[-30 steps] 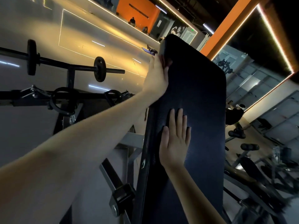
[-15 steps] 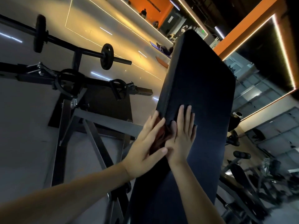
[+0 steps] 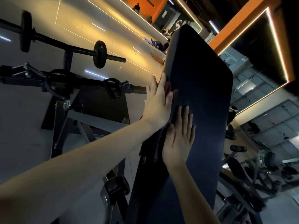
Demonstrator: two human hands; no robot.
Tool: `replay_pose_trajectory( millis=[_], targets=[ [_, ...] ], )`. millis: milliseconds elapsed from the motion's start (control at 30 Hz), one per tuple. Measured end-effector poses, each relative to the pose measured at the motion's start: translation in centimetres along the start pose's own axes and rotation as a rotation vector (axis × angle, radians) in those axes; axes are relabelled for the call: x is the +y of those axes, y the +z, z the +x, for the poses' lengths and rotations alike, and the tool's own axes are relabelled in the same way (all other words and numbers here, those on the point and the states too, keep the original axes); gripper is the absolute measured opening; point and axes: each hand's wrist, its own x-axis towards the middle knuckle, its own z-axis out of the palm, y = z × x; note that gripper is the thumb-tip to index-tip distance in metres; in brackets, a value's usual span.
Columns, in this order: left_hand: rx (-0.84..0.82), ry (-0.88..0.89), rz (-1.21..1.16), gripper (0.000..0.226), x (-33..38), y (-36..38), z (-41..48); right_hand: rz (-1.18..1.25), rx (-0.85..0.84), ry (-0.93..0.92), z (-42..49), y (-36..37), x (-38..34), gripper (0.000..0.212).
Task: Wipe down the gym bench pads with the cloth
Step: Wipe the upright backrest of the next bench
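Left hand [image 3: 157,102], fingers straight, presses the reddish cloth [image 3: 168,86] against the bench pad [image 3: 203,88] side edge; right hand [image 3: 179,139] lies flat on the pad face just beside it, bare pad beyond its fingertips. Barbell [image 3: 72,47] well left; orange wall [image 3: 145,7] lettering unreadable

The cloth [image 3: 168,85] is pressed under the left hand [image 3: 157,104] at the left edge of the bench pad [image 3: 202,102]; the right hand [image 3: 179,136] is laid just below it.
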Motion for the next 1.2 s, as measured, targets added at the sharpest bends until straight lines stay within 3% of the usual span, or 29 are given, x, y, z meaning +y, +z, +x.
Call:
replay_pose_trajectory(
  millis=[100,167,267,400,500,567,800,1000,1200],
  targets=[
    [-0.065,-0.202,-0.259,0.06,1.0,-1.0,0.9,-0.002,-0.017,0.004,-0.1,-0.3,-0.1,0.054],
    [-0.069,-0.23,-0.411,0.063,0.0,-1.7,0.5,0.003,-0.013,0.004,-0.1,-0.3,-0.2,0.054],
    [-0.12,-0.038,-0.276,0.066,-1.9,-2.3,-1.4,0.019,-0.018,0.012,-0.1,-0.3,-0.3,0.054],
    [-0.233,0.379,0.074,0.063,-4.4,-2.6,-2.0,0.014,-0.021,0.01,-0.1,-0.5,-0.3,0.054],
    [-0.243,0.539,0.274,0.068,-4.7,-3.2,-0.2,0.005,-0.016,0.015,0.0,-0.3,-0.3,0.053],
    [-0.217,0.591,0.245,0.073,-4.4,-2.9,0.4,0.005,-0.007,0.013,0.0,-0.3,-0.3,0.053],
    [-0.038,0.284,-0.076,0.063,-4.3,-0.8,-3.2,-0.002,-0.017,0.013,0.0,-0.3,-0.5,0.054],
    [-0.064,0.219,-0.077,0.063,-7.3,0.3,-12.6,-0.004,0.008,-0.011,0.0,-0.1,-0.2,0.052],
    [-0.071,0.26,0.028,0.069,-5.7,0.1,-9.9,-0.012,0.029,-0.006,0.0,0.0,0.0,0.052]
  ],
)
